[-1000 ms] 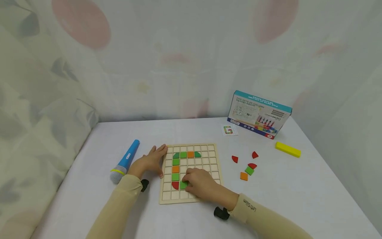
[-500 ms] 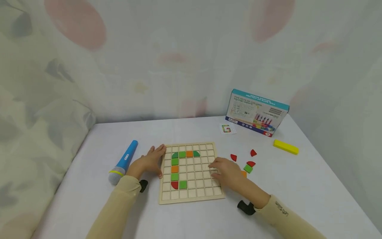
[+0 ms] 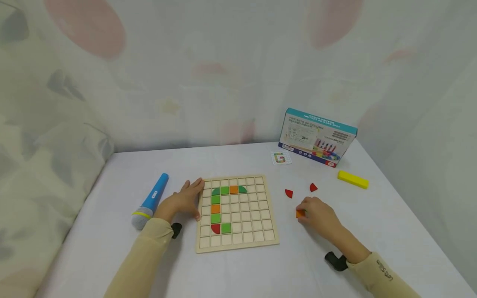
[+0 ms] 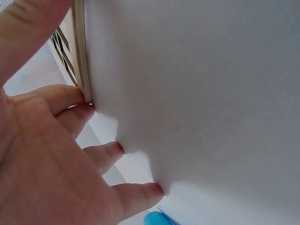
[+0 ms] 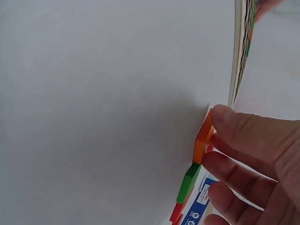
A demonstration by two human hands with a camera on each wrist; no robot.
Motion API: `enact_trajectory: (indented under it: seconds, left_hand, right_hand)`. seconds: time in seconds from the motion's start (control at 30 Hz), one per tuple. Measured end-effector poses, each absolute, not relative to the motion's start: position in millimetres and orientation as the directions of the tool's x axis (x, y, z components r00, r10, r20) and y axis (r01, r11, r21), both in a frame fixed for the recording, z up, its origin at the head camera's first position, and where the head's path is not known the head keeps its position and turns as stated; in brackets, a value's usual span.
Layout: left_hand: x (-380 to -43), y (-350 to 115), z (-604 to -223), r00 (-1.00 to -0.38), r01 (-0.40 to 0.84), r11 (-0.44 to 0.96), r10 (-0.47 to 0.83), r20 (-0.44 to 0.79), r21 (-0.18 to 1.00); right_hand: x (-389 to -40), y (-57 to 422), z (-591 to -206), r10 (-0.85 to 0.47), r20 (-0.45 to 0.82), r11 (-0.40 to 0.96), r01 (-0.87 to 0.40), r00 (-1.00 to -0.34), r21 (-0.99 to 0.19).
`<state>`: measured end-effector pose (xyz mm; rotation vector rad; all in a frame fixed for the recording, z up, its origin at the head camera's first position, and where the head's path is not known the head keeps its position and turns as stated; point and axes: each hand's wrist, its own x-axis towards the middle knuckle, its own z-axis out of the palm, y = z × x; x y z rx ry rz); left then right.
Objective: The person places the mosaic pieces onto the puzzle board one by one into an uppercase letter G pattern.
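The wooden grid board (image 3: 238, 247) lies on the table with green, orange and red tiles set along its upper and left cells. My left hand (image 3: 182, 200) rests at its left edge, fingers spread; in the left wrist view, fingertips touch the board's corner. To the right of the board, my right hand (image 3: 320, 217) pinches an orange square tile (image 5: 204, 136) between thumb and fingers, low over the table. A green tile (image 5: 188, 183) lies close beside it, mostly hidden by the hand in the head view. Two red quarter-circle tiles (image 3: 288, 193) lie farther back.
A blue toy microphone (image 3: 150, 200) lies left of the left forearm. Behind the tiles are a small pattern card (image 3: 281, 157), a cardboard box (image 3: 316, 138) and a yellow block (image 3: 352, 179). Curtains enclose the table at the back and sides.
My right hand has left the green tile in the board's lower row and moved right to the loose tiles, taking hold of the orange square. My left hand stays at the board's edge.
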<state>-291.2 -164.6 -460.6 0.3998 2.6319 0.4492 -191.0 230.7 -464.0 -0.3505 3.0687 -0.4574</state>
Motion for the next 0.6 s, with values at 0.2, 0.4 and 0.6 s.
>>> enact_trajectory:
  seconds: [0.2,0.4,0.6]
  left_hand:
    - [-293.8,-164.7,-462.6,-0.863,0.203,0.908,0.343,-0.372,0.366]
    - [-294.0,-164.2,-462.3,-0.862,0.218,0.908,0.352,-0.366,0.359]
    - [-292.0,-165.3,-461.1,-0.864,0.228,0.907,0.357,-0.356,0.355]
  right_hand:
    - [-194.5,228.8,-471.4,-0.243,0.034,0.937,-0.244,-0.969,-0.250]
    - [-197.5,224.4,-472.6,-0.237,0.045,0.933,-0.241,-0.970,-0.267]
    - [-199.4,186.2,-457.3,-0.313,0.150,0.892,-0.344,-0.938,-0.292]
